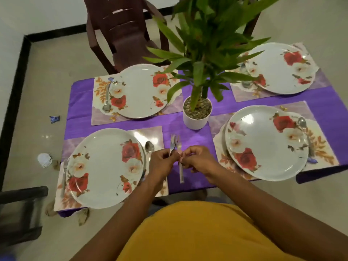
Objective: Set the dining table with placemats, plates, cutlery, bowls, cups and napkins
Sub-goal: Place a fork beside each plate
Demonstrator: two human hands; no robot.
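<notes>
While the near-left plate (105,167) already has its own fork (64,175), the left hand (162,162) and right hand (197,160) pinch two forks (175,143) together over the purple cloth (188,178); better to separate them slowly, one fork per hand, before placing beside the near-right plate (266,143).

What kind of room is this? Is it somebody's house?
Probably a dining room in a home. A table with a purple cloth is set with flowered plates on placemats, a brown chair is pulled up, and a potted plant stands in the middle.
</notes>
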